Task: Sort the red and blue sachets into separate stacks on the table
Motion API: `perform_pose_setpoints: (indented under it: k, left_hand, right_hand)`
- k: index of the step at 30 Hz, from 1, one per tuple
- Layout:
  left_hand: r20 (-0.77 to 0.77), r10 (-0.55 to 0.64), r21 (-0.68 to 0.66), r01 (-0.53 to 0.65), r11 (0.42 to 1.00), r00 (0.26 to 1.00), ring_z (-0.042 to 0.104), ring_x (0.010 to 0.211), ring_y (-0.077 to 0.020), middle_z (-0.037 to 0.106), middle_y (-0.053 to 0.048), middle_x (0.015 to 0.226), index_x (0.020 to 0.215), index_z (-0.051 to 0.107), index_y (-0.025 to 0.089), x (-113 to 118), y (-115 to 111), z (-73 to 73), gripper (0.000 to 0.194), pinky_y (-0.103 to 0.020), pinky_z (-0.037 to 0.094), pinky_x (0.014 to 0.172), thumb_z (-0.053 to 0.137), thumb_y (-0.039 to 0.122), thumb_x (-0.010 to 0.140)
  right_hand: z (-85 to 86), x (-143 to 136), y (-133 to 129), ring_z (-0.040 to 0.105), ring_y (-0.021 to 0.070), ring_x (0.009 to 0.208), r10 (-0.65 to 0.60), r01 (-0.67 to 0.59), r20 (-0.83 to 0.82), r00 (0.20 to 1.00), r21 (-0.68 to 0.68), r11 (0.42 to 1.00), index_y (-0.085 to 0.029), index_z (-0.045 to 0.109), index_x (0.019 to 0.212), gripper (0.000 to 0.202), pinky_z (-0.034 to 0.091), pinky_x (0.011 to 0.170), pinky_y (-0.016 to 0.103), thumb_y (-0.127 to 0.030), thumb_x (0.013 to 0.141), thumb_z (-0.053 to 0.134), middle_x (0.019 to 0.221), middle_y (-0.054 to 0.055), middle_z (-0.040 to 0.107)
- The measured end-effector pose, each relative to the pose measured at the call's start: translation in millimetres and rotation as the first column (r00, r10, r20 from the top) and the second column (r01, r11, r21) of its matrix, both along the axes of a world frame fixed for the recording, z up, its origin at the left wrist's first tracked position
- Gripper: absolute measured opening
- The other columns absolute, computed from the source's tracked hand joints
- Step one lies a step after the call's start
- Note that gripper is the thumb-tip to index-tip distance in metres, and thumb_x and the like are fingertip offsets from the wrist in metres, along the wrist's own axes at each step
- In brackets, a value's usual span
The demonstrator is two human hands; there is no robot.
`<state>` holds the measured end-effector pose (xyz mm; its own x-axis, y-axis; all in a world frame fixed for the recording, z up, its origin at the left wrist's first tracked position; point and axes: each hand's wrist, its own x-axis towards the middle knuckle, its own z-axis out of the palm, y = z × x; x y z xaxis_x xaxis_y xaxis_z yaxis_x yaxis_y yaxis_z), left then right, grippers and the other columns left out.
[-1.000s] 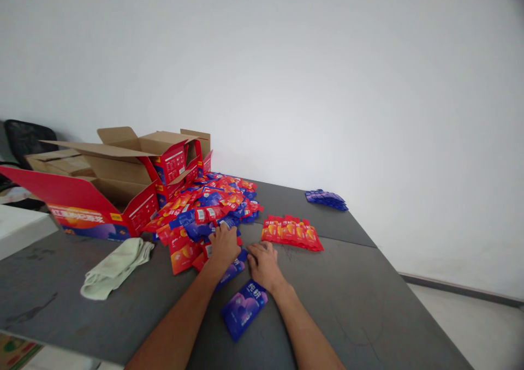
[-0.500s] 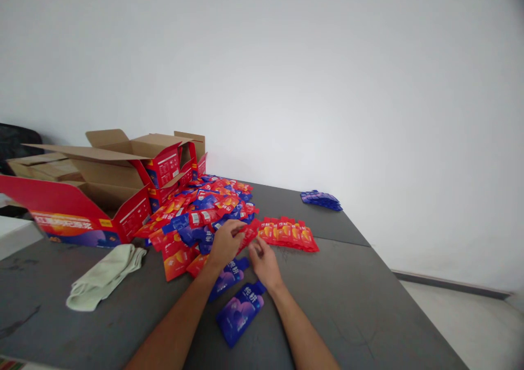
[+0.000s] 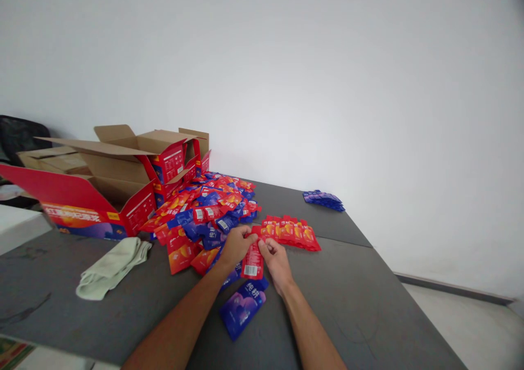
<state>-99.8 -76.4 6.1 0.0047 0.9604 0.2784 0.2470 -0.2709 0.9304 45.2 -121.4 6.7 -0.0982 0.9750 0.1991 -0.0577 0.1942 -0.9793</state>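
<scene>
Between my two hands is a red pouch (image 3: pixel 252 262) with its barcode side up. My left hand (image 3: pixel 236 248) pinches its upper left part, and my right hand (image 3: pixel 275 258) pinches its upper right edge. Just beyond lies an overlapping row of red pouches (image 3: pixel 292 231), fronts up. Nearer me, a blue pouch (image 3: pixel 243 307) lies flat on the table, with another blue pouch partly hidden by my left hand. To the left spreads a mixed heap of red and blue pouches (image 3: pixel 213 201).
Open red cartons (image 3: pixel 96 217) stand at the left beside the heap. A folded pale green cloth (image 3: pixel 112 269) lies in front of them. A stack of blue pouches (image 3: pixel 323 200) sits near the dark table's (image 3: pixel 347 299) far right edge, by the wall.
The red pouch in my hands has turned from slanting to hanging toward me, its barcode side now showing. Both hands have shifted slightly, and the view has moved a little.
</scene>
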Motion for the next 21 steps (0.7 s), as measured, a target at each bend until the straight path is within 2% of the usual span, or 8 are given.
perform_pose_setpoints:
  k: [4,6,10,12,14,16,18,21]
  left_hand:
    - [0.042,0.120,0.032,-0.121,0.992,0.992,0.048,0.057,-0.0094,0.053,0.006,0.058,0.064,0.055,0.017,-2,1,3.7,0.023,-0.020,0.037,0.055,0.056,0.034,0.079]
    - [0.097,0.126,0.005,-0.128,0.992,0.987,0.051,0.058,-0.0100,0.057,0.005,0.060,0.067,0.058,0.017,-4,2,4.7,0.025,-0.021,0.038,0.056,0.057,0.038,0.080]
    - [0.267,0.026,-0.100,0.000,0.995,0.963,0.061,0.065,-0.0140,0.067,0.000,0.070,0.082,0.065,0.015,-2,3,-0.8,0.029,-0.023,0.046,0.061,0.064,0.043,0.076]
    - [0.298,-0.067,-0.134,0.112,0.985,0.952,0.063,0.066,-0.0157,0.069,-0.002,0.072,0.084,0.066,0.014,1,2,-4.8,0.029,-0.024,0.048,0.062,0.067,0.041,0.074]
    - [0.294,-0.152,-0.125,0.196,0.973,0.944,0.064,0.065,-0.0164,0.069,-0.003,0.072,0.082,0.067,0.013,3,1,-7.4,0.026,-0.025,0.048,0.061,0.067,0.037,0.073]
    - [0.281,-0.146,-0.089,0.177,0.980,0.949,0.063,0.064,-0.0160,0.069,-0.003,0.072,0.080,0.066,0.013,4,1,-8.0,0.021,-0.025,0.048,0.059,0.066,0.033,0.073]
    - [0.258,-0.085,-0.073,0.107,0.992,0.962,0.062,0.062,-0.0151,0.070,-0.003,0.073,0.079,0.065,0.013,3,1,-7.4,0.020,-0.024,0.047,0.058,0.065,0.032,0.073]
    - [0.219,-0.026,-0.103,0.049,0.993,0.975,0.063,0.065,-0.0156,0.070,-0.005,0.077,0.086,0.064,0.014,3,1,-5.8,0.023,-0.025,0.048,0.061,0.064,0.034,0.074]
  right_hand:
    - [1.8,0,-5,0.043,0.0103,0.056,0.168,-0.164,0.090,0.982,-0.044,0.985,-0.017,0.063,0.078,0.044,0.035,0.054,0.022,-0.061,0.079,0.063,0.063,-0.003,0.054]
    - [-2.6,0,-5,0.042,0.0098,0.053,0.201,-0.191,0.164,0.966,-0.074,0.979,-0.016,0.063,0.076,0.044,0.033,0.051,0.021,-0.060,0.079,0.063,0.059,-0.004,0.053]
    - [-11.4,3,2,0.040,0.0092,0.050,0.079,-0.065,0.201,0.976,-0.078,0.995,-0.016,0.062,0.075,0.045,0.030,0.048,0.021,-0.060,0.080,0.062,0.057,-0.004,0.052]
    - [-12.3,5,5,0.041,0.0090,0.050,0.010,-0.001,0.187,0.982,-0.051,0.999,-0.016,0.062,0.075,0.046,0.031,0.049,0.021,-0.061,0.081,0.060,0.058,-0.004,0.053]
    - [-11.3,7,5,0.043,0.0094,0.051,-0.008,0.015,0.173,0.985,-0.042,0.999,-0.016,0.063,0.077,0.046,0.033,0.050,0.021,-0.061,0.082,0.059,0.059,-0.003,0.055]
    - [-9.5,9,4,0.048,0.0104,0.053,0.044,-0.032,0.165,0.985,-0.072,0.997,-0.016,0.064,0.084,0.045,0.035,0.050,0.021,-0.061,0.081,0.061,0.064,-0.001,0.060]
    - [-7.9,9,3,0.053,0.0119,0.056,0.105,-0.088,0.164,0.981,-0.109,0.990,-0.016,0.064,0.090,0.045,0.037,0.050,0.021,-0.059,0.079,0.064,0.070,0.002,0.065]
    - [-6.8,7,3,0.055,0.0129,0.056,0.063,-0.048,0.206,0.977,-0.081,0.996,-0.016,0.065,0.091,0.040,0.040,0.052,0.022,-0.055,0.081,0.062,0.074,0.004,0.068]
